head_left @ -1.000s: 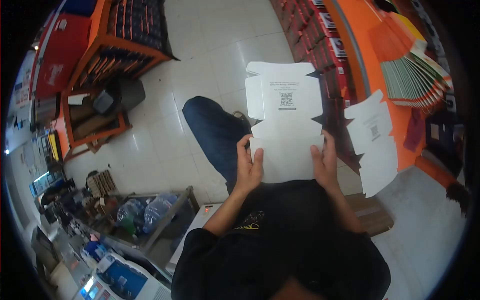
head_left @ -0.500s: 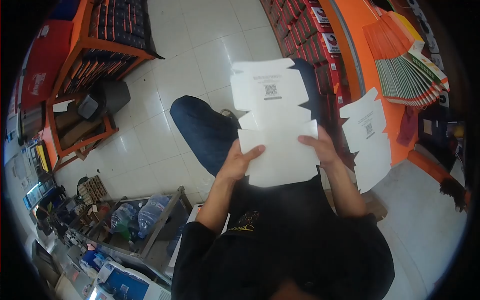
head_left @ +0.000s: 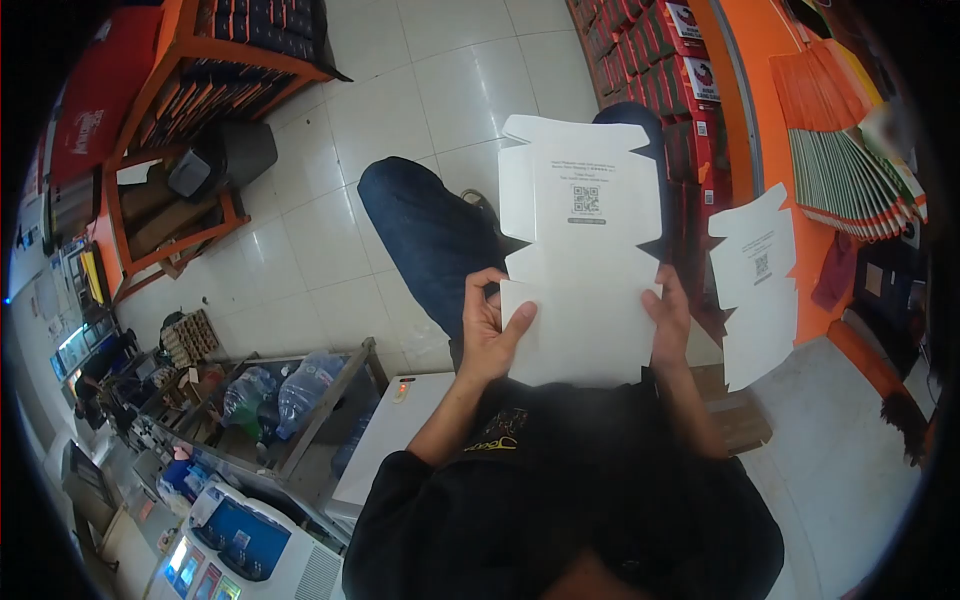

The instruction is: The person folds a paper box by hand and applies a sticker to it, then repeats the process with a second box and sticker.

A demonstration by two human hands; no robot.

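Note:
A white die-cut cardboard box blank with notched edges, a printed QR code and small text is held in front of my torso. My left hand grips its left edge, thumb on the face and fingers curled behind. At the right edge my right hand pinches the card, its thumb on the front. The upper flaps stick out toward my knees. Off to the right, a second white box blank with a QR code lies against the orange counter's edge, apart from my right hand.
Orange and green packets fan out on the orange counter. Red boxes are stacked beneath it. An orange shelf with dark boxes stands at left, near a grey bin. Plastic bottles sit in a crate.
The box blank has moved slightly right and lies flatter, with its side flaps less raised. My left fingers have shifted along its edge. The whole view has swung a little.

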